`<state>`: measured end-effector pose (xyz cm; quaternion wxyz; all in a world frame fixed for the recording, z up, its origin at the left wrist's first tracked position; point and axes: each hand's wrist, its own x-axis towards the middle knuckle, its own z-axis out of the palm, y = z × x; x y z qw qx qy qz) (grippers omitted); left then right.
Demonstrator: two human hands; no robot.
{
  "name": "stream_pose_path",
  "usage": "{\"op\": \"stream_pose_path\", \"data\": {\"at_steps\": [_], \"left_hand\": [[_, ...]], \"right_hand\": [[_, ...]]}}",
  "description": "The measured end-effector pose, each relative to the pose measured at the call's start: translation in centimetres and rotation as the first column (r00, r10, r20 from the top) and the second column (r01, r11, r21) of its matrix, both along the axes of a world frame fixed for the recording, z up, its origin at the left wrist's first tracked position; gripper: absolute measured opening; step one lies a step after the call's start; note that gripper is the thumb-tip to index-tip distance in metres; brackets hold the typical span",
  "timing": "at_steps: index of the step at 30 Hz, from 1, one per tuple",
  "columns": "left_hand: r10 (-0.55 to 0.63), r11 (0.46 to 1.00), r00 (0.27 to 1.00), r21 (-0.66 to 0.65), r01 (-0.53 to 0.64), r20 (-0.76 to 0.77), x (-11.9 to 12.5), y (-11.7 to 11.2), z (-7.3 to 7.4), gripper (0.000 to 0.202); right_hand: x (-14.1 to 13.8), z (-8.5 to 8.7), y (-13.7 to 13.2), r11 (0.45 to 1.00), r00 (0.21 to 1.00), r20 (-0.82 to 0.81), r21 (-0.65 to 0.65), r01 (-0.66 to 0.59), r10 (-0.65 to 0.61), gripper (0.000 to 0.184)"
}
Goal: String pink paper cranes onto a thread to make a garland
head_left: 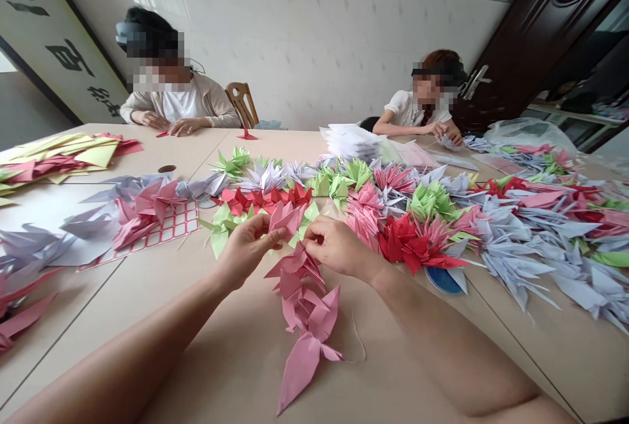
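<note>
My left hand (250, 240) pinches a pink paper crane (286, 219) between thumb and fingers, held up above the table. Close beside it, my right hand (339, 244) is closed, thumb and forefinger pressed together near the crane's right side; whatever it grips is too small to make out. Below both hands a string of pink paper cranes (309, 312) trails toward me, the lowest one with its wing spread on the tabletop. A thin pale thread (361, 339) curls out to the right of that lowest crane.
Heaps of red cranes (407, 240), green cranes (432, 201) and pale lilac cranes (511, 260) cover the right side. More pink cranes (147, 204) lie left, by red-lined labels (167, 231). A blue round object (445, 278) sits under the heap. Two people (181, 99) work across the table (221, 358).
</note>
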<state>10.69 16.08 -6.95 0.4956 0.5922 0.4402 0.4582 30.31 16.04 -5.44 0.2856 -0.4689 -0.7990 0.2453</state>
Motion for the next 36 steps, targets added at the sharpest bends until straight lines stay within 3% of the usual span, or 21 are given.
{"op": "stream_pose_path", "data": {"at_steps": [3,7,13,21,29,36], "left_hand": [[-0.007,1.0,1.0,0.011,0.007,0.0,0.0,-0.1,-0.1,0.023],[-0.046,0.998,0.997,0.041,0.043,0.064,0.2,-0.4,0.0,0.02],[-0.118,0.992,0.983,0.056,0.111,0.137,0.4,-0.6,0.2,0.023],[-0.145,0.989,0.98,0.028,0.142,0.138,0.4,-0.6,-0.1,0.029],[-0.148,0.989,0.979,-0.002,0.15,0.142,0.4,-0.8,0.1,0.033],[-0.171,0.985,0.979,0.028,0.169,0.106,0.4,-1.1,0.2,0.033]], "right_hand": [[0.2,0.3,-0.1,0.999,1.0,-0.027,-0.047,0.006,-0.008,0.01],[0.2,0.4,-0.3,0.984,0.986,-0.164,-0.175,-0.021,-0.008,0.042],[-0.5,-0.3,-0.5,0.923,0.896,-0.439,-0.316,-0.217,0.061,0.028],[-0.9,-0.1,-0.6,0.961,0.887,-0.462,-0.245,-0.13,0.002,0.012],[-0.7,0.0,-0.9,0.961,0.908,-0.413,-0.222,-0.166,0.062,0.02],[-0.8,0.0,-0.9,0.988,0.937,-0.33,-0.066,-0.14,0.111,0.015]]}}
